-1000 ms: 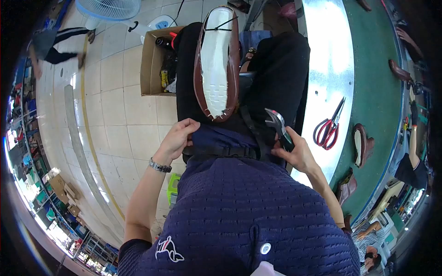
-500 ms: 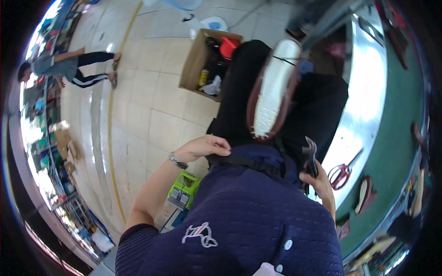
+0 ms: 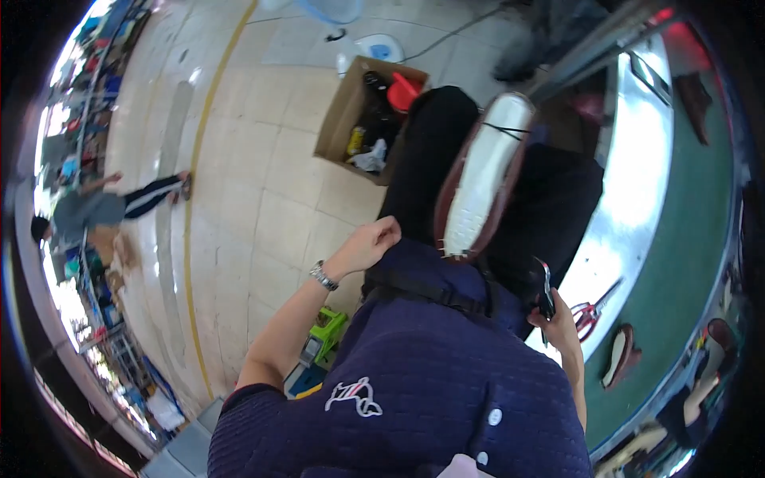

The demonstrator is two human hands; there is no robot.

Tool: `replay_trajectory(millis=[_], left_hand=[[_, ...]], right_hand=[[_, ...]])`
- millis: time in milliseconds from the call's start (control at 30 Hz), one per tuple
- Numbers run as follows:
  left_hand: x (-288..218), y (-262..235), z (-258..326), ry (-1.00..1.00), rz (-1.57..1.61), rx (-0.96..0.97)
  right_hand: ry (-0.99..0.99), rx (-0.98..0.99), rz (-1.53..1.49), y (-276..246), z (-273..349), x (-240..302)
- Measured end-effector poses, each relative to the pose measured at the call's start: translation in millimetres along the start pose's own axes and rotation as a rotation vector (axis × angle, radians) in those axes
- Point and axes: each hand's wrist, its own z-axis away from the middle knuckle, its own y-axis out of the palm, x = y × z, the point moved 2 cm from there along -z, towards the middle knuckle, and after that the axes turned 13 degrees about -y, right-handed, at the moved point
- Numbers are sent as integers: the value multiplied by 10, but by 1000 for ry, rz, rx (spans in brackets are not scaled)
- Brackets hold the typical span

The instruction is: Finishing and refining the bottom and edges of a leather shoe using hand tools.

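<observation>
A brown shoe upper (image 3: 446,203) with a white insole (image 3: 482,171) sits bottom up between my thighs. A thin black cord crosses the insole near its far end, and short nail-like points show around the near end. My left hand (image 3: 365,248), with a watch at its wrist, is closed at the left edge of my dark blue apron (image 3: 418,263). Whether cloth is pinched in it is hidden. On the right, my right hand (image 3: 558,325) grips black-handled pliers (image 3: 546,299) with a curved metal jaw, held beside my right thigh.
Red-handled scissors (image 3: 588,317) lie on the metal bench edge (image 3: 633,191) at my right. Other shoe parts (image 3: 620,358) rest on the green bench surface (image 3: 677,263). A cardboard box (image 3: 339,119) stands by my left knee. A person (image 3: 96,207) walks on the far left.
My left hand has moved up and slightly away from the waist strap, onto the apron's edge. My right hand keeps the pliers, which have tilted. The walking person has moved down the view.
</observation>
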Motion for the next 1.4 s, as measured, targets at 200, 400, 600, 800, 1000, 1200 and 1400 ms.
replay_trajectory(millis=[200, 400, 600, 800, 1000, 1200, 1400], left_hand=[[-653, -575, -299, 56, -58, -209], [-1586, -552, -1162, 349, 283, -112], [-1994, -150, -1537, 196, 613, 304], [-1958, -187, -1520, 168, 666, 338], [-1911, -182, -1505, 265, 619, 204], [-1911, -225, -1472, 235, 683, 234], [-1881, -209, -1528, 276, 680, 187]], right_hand=[[109, -3, 34, -112, 86, 105], [-114, -186, -149, -343, -132, 1006], [-271, -42, -515, -361, -660, 1848], [-127, 99, -705, -295, -1083, 2262], [-45, 93, -574, -330, -1237, 2484], [-73, 120, -406, -325, -1296, 2506], [-251, -13, -106, -176, -1275, 2370]])
